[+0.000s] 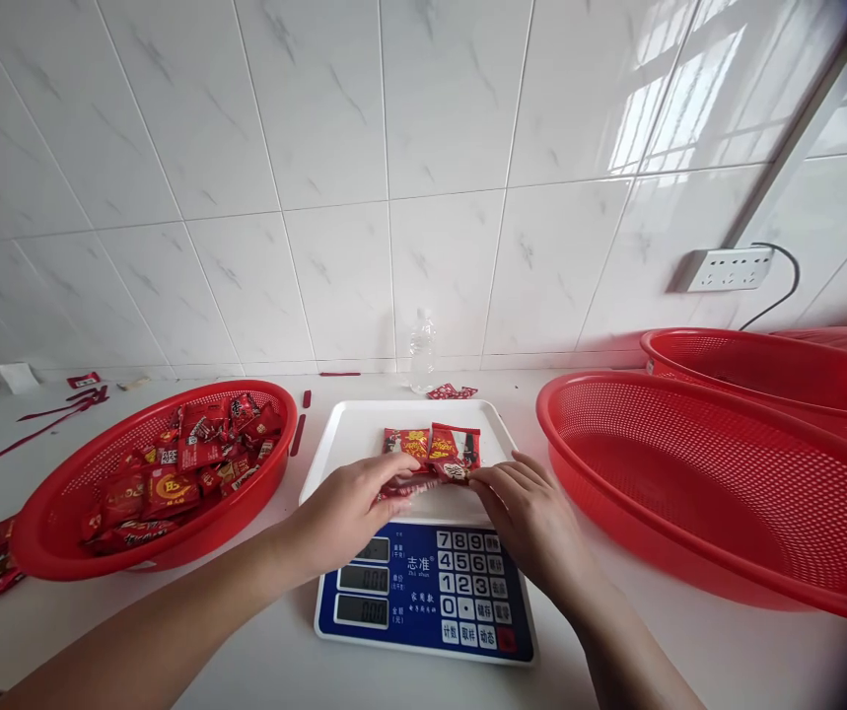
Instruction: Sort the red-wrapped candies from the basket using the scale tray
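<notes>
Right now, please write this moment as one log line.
left hand: at red packets; right hand: at red packets; scale: beneath

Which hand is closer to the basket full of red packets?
The left. The left hand is at the white tray's left side, right of the basket; the right hand is farther off, at the tray's right side.

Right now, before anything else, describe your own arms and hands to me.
Two human hands, left and right, each with no glove, ring or other jewellery that I can see. The left forearm and right forearm show no watch, bracelet or clear markings, and no sleeve is discernible.
</notes>
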`<action>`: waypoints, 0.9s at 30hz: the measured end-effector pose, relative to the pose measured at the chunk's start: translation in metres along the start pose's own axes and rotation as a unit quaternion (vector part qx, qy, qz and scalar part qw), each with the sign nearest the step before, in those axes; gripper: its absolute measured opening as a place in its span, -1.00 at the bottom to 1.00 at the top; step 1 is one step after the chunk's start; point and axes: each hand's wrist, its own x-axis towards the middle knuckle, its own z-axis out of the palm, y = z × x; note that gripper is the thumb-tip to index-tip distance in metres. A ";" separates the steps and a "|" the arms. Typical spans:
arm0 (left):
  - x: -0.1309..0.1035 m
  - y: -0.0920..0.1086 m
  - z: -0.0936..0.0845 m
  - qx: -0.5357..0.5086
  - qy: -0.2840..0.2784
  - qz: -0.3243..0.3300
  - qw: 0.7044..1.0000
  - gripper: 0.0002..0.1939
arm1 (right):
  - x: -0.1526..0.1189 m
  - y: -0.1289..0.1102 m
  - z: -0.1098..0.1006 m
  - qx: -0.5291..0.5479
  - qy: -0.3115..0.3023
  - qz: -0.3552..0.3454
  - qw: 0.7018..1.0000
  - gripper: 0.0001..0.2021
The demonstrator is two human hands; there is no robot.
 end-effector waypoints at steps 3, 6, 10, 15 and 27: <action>-0.003 -0.010 -0.002 0.085 -0.027 0.014 0.996 -0.54 | -0.001 0.005 0.000 -0.013 0.028 0.020 0.999 -0.73; -0.007 -0.022 -0.008 0.135 -0.052 0.005 0.989 -0.60 | -0.001 0.005 -0.002 -0.012 0.048 0.026 0.998 -0.74; -0.010 -0.027 -0.014 0.140 -0.065 -0.020 0.988 -0.77 | 0.001 -0.002 -0.004 0.038 0.045 -0.001 0.998 -0.78; -0.008 -0.022 -0.014 0.074 -0.081 -0.039 0.993 -0.89 | 0.001 -0.004 -0.001 0.062 0.029 -0.006 0.998 -0.81; -0.023 0.026 -0.017 -0.242 0.000 -0.072 0.968 -0.77 | 0.000 -0.001 -0.001 0.041 0.051 0.008 0.998 -0.79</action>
